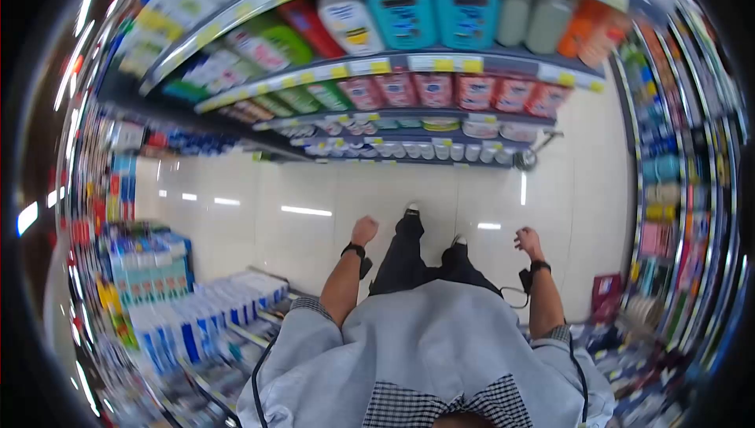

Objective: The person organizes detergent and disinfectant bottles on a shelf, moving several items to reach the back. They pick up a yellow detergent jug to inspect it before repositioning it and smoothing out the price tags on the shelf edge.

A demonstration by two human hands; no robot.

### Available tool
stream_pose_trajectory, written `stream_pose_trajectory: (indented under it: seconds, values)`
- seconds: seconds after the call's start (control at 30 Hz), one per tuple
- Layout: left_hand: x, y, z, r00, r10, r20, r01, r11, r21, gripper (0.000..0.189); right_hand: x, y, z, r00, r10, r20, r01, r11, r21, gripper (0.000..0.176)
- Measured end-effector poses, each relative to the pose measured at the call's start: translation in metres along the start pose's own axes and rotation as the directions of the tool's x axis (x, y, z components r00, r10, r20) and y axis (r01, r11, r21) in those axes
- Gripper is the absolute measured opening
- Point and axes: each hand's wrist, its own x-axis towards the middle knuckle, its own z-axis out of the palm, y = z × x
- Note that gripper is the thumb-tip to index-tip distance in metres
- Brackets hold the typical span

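My left hand (364, 231) hangs over the tiled floor with its fingers curled in, and nothing shows in it. A dark band (354, 250) circles that wrist. On the other side, my right hand (528, 241) hangs with fingers loosely bent and a little apart, holding nothing. It wears a dark band (539, 266) too. Neither hand touches a shelf. Ahead of them, a store shelf unit (409, 60) carries turquoise bottles (401, 15), a white bottle (346, 19), orange bottles (586, 28) and red-pink packs (435, 90).
Shelves of goods (680, 168) run along the right, and more stock lines the left. White and blue packs (197, 322) are stacked at lower left. A caster-like wheel (525, 160) stands at the shelf unit's lower right corner. Pale tiled floor (314, 192) lies around my feet.
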Motion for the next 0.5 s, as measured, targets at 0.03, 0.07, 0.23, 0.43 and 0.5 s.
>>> stream_pose_trajectory:
  seconds: [0.03,0.07,0.23,0.43,0.5]
  values:
    - [-0.028,-0.014,0.005,0.99,-0.131,0.053,0.133,0.99,-0.036,0.028,0.003,0.009,-0.001,0.999,-0.007,-0.032,0.009,0.998,0.07,0.029]
    - [-0.05,-0.039,0.024,0.989,-0.135,0.062,0.138,0.99,-0.038,0.028,0.0,0.013,-0.002,1.0,0.007,0.014,-0.008,0.999,0.053,0.028]
    - [-0.154,-0.08,0.041,0.966,-0.177,0.189,0.257,0.748,-0.612,0.024,-0.017,-0.011,-0.003,0.968,0.093,0.233,-0.042,0.976,-0.214,0.028]
    - [-0.181,-0.048,-0.023,0.979,-0.097,-0.178,-0.055,0.722,-0.69,0.021,0.018,-0.114,0.025,0.949,-0.285,0.132,0.308,0.929,-0.205,0.027]
    - [-0.168,-0.013,-0.046,0.989,0.077,-0.123,-0.144,0.613,-0.777,0.024,-0.012,-0.199,0.064,0.881,-0.439,0.178,0.454,0.889,-0.057,0.025]
